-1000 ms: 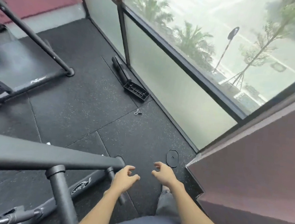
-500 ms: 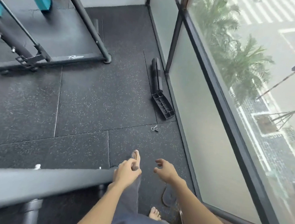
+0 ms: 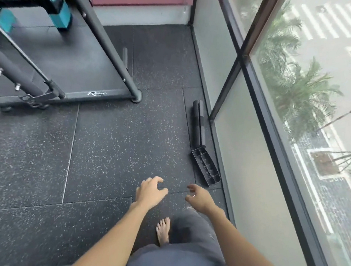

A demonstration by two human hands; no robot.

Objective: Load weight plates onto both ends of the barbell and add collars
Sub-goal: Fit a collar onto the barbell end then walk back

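Hovering over the near rubber floor (image 3: pixel 113 147), left hand (image 3: pixel 149 192) and right hand (image 3: pixel 200 198) are holding nothing, each grip loosely half-open, probably readying for a pickup; barbell, plates, collars are not showing in view.

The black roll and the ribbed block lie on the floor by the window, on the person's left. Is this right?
Not the side. The head view shows the roll and the block on the floor by the window, on the person's right, beyond the right hand.
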